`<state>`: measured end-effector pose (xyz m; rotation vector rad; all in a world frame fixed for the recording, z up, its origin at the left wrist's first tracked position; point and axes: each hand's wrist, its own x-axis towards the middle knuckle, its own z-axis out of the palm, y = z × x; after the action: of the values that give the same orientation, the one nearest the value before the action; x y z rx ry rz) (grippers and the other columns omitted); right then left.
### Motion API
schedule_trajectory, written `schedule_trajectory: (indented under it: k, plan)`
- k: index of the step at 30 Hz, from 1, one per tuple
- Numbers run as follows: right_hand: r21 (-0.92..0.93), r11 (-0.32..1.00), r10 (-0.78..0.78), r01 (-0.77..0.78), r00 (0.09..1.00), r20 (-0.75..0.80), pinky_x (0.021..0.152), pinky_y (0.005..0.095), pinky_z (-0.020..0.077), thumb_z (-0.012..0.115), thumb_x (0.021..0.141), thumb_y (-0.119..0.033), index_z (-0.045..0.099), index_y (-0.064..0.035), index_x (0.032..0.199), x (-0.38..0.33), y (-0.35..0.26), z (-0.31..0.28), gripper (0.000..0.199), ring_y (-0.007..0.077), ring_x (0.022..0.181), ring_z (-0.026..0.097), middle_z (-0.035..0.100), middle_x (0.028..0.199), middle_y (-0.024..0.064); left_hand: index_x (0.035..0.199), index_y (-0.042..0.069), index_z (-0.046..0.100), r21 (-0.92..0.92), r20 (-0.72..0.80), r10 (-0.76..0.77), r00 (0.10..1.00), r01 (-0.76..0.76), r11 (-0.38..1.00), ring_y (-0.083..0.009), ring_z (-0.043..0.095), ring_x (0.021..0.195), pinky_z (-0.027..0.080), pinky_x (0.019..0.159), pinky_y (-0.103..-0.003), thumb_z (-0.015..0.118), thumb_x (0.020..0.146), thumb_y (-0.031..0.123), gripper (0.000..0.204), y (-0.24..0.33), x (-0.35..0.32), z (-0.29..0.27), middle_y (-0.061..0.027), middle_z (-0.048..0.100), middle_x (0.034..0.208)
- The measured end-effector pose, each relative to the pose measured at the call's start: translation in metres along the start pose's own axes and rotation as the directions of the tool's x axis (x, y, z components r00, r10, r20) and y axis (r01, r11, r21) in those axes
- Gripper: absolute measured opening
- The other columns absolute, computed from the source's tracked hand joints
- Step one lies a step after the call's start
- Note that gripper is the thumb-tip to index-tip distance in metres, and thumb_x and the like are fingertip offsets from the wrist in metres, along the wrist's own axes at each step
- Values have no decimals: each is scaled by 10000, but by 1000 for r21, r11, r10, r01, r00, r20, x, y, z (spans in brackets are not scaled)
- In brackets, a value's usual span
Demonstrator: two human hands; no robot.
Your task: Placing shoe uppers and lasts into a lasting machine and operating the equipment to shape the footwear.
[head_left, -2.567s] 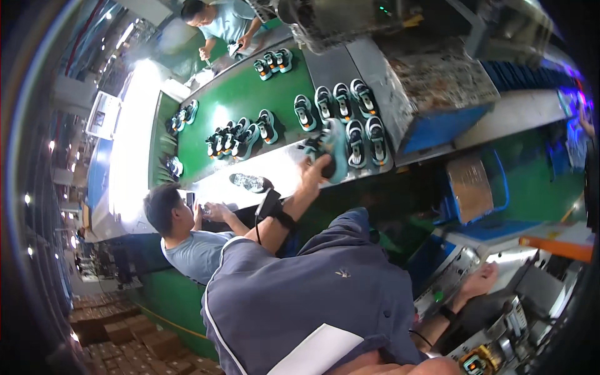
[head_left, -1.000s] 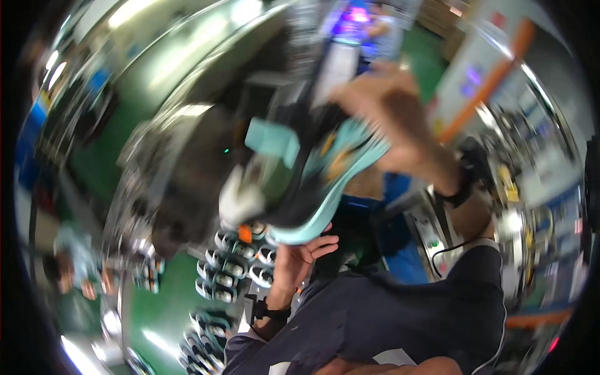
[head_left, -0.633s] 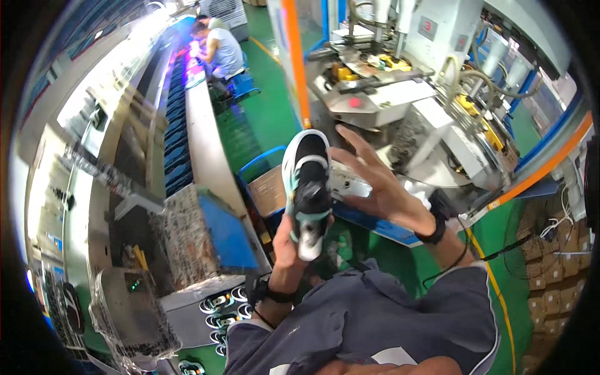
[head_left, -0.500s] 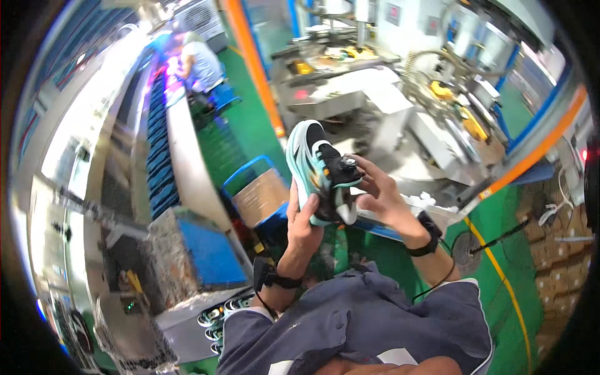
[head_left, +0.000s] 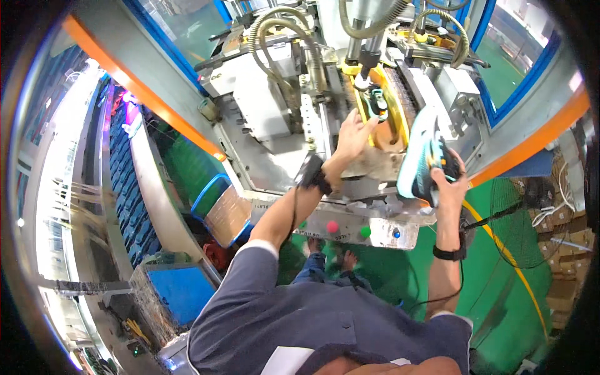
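My right hand [head_left: 451, 182] grips a sneaker [head_left: 420, 159] with a pale mint and white sole and a dark upper, held at the right front of a press machine. The sneaker is tilted, its sole side turned to the left. My left hand [head_left: 356, 134] reaches into the machine with fingers stretched out, beside a yellow-walled mould [head_left: 400, 115]. Inside that mould sits another shoe [head_left: 377, 103], dark and pale green, beneath a metal press rod [head_left: 370, 59]. Whether my left fingertips touch this shoe I cannot tell.
Red and green push buttons [head_left: 332, 227] line the machine's front panel. Orange-edged frame posts [head_left: 150, 103] flank the opening. Ribbed hoses [head_left: 265, 37] hang above. At the left are a blue-framed cart [head_left: 226, 215], a blue-topped box [head_left: 181, 290] and a conveyor [head_left: 134, 181].
The view has turned right toward the machine. My left hand has let go of the sneaker and moved to the mould. The sneaker has moved right in my right hand.
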<state>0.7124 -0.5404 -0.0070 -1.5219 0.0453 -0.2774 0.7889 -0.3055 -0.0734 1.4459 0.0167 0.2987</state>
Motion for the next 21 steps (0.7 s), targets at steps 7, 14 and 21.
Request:
schedule_trajectory:
  k: [7,14,21]
  plan:
    - [-284,959,-56,3,982,-178,796,242,490,667,730,-16,535,20,1218,23,-1,-15,507,113,864,593,609,1027,70,1376,-76,270,610,-286,-151,946,301,733,-422,593,1036,495,879,-447,711,751,287,846,-115,145,-11,-288,578,1158]
    - [-641,767,-79,27,995,-52,745,281,492,720,700,-163,606,41,1082,132,-31,59,448,143,823,602,651,950,110,1164,-76,532,192,-251,-373,893,424,885,-311,627,997,492,867,-413,710,763,207,522,-69,147,-63,-262,625,1085]
    - [-870,467,259,156,917,304,801,387,522,761,636,-322,613,68,1044,247,49,253,584,317,910,667,662,983,253,1222,-64,498,-420,19,-482,876,445,791,-166,597,998,492,863,-306,690,821,118,481,58,-43,-193,-103,601,1110]
